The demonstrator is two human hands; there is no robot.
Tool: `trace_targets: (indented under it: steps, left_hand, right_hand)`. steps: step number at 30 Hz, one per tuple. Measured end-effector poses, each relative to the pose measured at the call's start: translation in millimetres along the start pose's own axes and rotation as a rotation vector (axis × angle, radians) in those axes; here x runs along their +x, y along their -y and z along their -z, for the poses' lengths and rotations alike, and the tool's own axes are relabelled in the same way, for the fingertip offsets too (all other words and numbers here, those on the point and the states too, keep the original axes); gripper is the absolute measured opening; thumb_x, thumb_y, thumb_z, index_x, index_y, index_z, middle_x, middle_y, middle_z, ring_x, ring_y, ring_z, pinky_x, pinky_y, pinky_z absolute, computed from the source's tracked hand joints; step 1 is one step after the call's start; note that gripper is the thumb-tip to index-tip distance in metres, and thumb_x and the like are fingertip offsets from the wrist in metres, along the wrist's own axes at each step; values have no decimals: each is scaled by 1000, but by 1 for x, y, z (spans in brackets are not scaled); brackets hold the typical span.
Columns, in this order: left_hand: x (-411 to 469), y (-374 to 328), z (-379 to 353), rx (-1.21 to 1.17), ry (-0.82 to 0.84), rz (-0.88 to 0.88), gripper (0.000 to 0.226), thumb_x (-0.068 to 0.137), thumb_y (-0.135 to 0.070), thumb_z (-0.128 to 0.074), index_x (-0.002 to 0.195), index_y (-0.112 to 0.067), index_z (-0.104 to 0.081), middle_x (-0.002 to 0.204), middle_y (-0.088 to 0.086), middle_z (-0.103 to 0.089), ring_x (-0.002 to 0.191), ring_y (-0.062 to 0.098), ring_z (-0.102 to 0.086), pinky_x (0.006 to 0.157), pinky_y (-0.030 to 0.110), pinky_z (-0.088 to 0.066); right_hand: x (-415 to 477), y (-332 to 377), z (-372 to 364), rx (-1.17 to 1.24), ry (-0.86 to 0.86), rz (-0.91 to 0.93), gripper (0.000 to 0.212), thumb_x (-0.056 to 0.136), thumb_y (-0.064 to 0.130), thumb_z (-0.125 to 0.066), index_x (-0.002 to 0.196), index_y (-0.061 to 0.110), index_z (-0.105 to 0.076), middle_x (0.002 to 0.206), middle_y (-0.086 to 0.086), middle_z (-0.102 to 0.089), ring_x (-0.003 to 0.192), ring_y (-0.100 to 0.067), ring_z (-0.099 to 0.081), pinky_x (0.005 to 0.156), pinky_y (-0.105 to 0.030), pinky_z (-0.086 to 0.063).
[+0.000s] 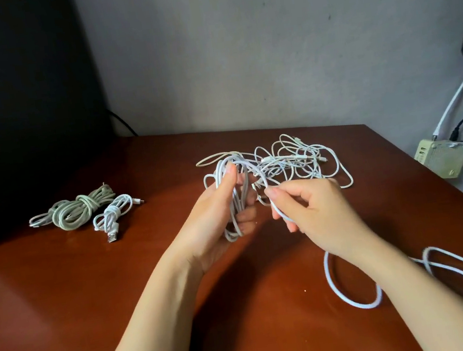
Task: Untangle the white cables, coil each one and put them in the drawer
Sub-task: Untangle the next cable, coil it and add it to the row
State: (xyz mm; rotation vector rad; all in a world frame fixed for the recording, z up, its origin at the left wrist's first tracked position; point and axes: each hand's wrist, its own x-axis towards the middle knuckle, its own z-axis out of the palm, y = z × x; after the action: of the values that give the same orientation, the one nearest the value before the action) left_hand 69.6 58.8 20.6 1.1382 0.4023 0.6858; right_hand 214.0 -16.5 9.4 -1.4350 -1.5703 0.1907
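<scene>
Above the middle of the brown table (91, 284), my left hand (218, 216) grips a bundle of white cable loops (232, 202). My right hand (315, 208) pinches the same cable's free strand (278, 212) just right of the bundle. That strand runs under my right forearm and lies in loose loops (358, 303) on the table at the right. A tangled heap of white cables (296, 160) sits behind my hands. Two coiled cables lie at the left: a larger greyish one (77, 210) and a smaller white one (112, 214). No drawer is in view.
A black panel (16, 116) stands at the table's back left against the grey wall. Off the right edge, a pale power strip (442, 157) with plugged-in leads hangs by the wall. The table's right edge runs diagonally toward me.
</scene>
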Motion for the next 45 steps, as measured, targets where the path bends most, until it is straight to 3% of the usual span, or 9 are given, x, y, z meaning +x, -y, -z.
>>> trace_targets:
  steps: [5,11,15,18,23,27,31,39,45]
  left_hand:
    - [-2,3,-4,16,26,-12,26,93,-41,-46,85,-17,-54,73,-2,-52,51,8,-35,43,16,-30]
    - [-3,5,-6,8,91,11,31,86,-33,-53,103,-7,-58,71,3,-46,52,7,-38,43,16,-32]
    - [-2,5,-4,15,82,-2,21,85,-28,-56,92,-9,-63,71,3,-49,52,7,-39,44,15,-31]
    - [0,3,-2,-108,20,-22,17,93,-22,-50,83,-12,-59,71,1,-55,49,7,-39,42,16,-38]
    - [11,-1,13,-335,-236,-106,24,100,-24,-41,77,-20,-47,58,-8,-47,44,3,-44,39,15,-37]
    - [14,-3,24,-417,-315,-184,22,102,-26,-38,82,-19,-46,56,-8,-42,46,4,-36,40,16,-34]
    - [14,-3,28,-450,-298,-196,23,101,-25,-37,81,-18,-46,57,-7,-43,43,7,-39,41,17,-37]
    - [14,-2,18,-576,-177,-165,18,96,-25,-42,82,-15,-48,56,-6,-40,50,8,-46,55,20,-50]
    - [16,-3,22,-677,-202,-212,16,89,-29,-48,82,-14,-48,55,-6,-36,42,5,-31,42,16,-35]
  right_hand:
    - [0,1,-1,-87,-87,29,41,89,39,-48,49,28,-48,44,-2,-47,41,-20,-44,51,-38,-39]
    - [-3,-1,-10,-146,-90,73,42,90,34,-48,50,33,-39,45,16,-47,41,-13,-40,46,-26,-33]
    - [-3,-5,-12,-168,-82,84,44,90,44,-44,52,22,-44,45,-1,-47,43,-21,-42,47,-40,-38]
    - [-2,-4,-11,-161,-58,99,42,90,47,-41,55,26,-50,49,7,-52,48,-13,-49,51,-35,-41]
    - [3,-13,3,-210,33,-107,51,84,60,-33,75,21,-64,70,-1,-66,64,-15,-59,67,-38,-49]
    - [3,-23,9,-173,129,-336,33,88,51,-46,78,27,-66,69,4,-69,67,-12,-66,79,-41,-53]
    - [2,-23,2,-205,250,-379,24,92,45,-50,101,29,-66,88,10,-68,82,-8,-62,84,-34,-51]
    - [-2,-26,-13,-304,268,-301,56,94,42,-50,146,31,-32,120,13,-48,96,-5,-40,99,-33,-40]
    - [2,-21,-7,-191,150,-275,17,97,27,-49,86,26,-62,84,5,-66,70,-6,-58,68,-21,-43]
